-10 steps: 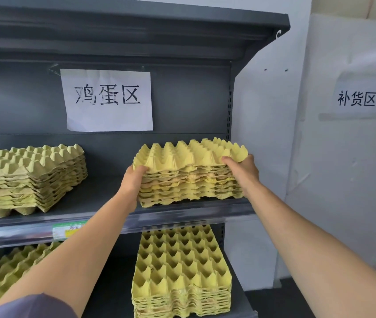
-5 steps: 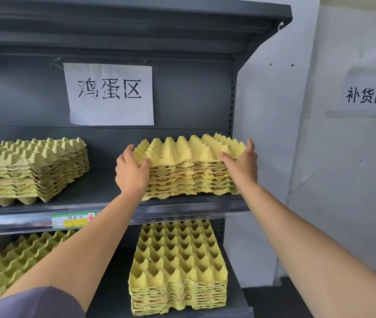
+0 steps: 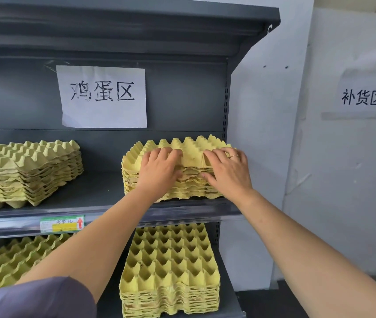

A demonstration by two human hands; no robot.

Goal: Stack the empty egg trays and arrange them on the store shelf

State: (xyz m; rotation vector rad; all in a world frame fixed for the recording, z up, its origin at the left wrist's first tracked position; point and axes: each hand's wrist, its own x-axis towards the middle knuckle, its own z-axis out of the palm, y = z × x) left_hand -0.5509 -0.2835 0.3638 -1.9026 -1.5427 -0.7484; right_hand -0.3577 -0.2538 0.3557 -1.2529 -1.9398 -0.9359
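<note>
Here the stack (image 3: 189, 154) of yellow egg trays sits on the right end of the middle shelf (image 3: 104, 193), its front edge near the lip. The left hand (image 3: 159, 171) and right hand (image 3: 227, 173) lie side by side on its near edge, fingers loosely spread and flat over the top tray, thumbs against the front of the trays below. A ring (image 3: 234, 156) shows on the right hand. A second stack (image 3: 29, 171) stands well apart at the left, two more (image 3: 171, 267) on the shelf beneath. A paper sign (image 3: 103, 96) hangs on the back panel.
</note>
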